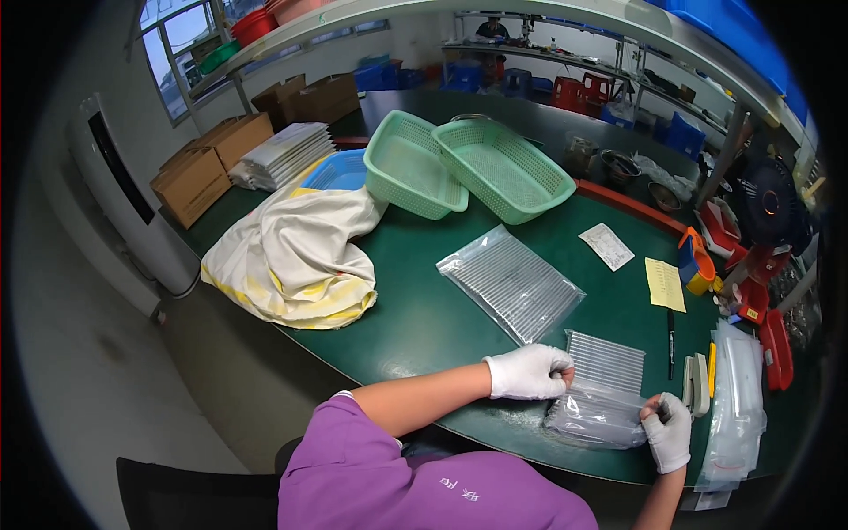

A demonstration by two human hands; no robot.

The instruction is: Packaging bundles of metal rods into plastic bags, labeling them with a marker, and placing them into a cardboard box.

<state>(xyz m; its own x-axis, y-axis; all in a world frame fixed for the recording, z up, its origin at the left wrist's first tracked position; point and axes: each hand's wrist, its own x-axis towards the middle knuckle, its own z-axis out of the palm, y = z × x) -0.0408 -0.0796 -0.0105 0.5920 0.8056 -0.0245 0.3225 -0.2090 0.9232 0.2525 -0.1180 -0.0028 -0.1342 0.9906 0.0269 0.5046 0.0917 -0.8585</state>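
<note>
A row of thin silvery rods (pixel 608 360) lies side by side on the green table in front of me. Their near part is inside a clear plastic bag (pixel 599 417), and the far part is uncovered. My left hand (pixel 530 372), in a white glove with bare fingertips, pinches the bag's edge at the left of the rods. On the right, my right hand (pixel 669 431), gloved the same way, has its thumb and fingers closed on the bag's other side. Just beyond lies a second clear bag full of similar rods (pixel 512 284), flat on the table.
Two green plastic baskets (pixel 505 168) and a blue tray (pixel 337 171) stand farther back, beside a white cloth sack (pixel 296 252). At the right lie a stapler (pixel 696 385), a black pen (pixel 671 344), a yellow note (pixel 664 284), a white slip (pixel 607 246) and flat plastic bags (pixel 736 397).
</note>
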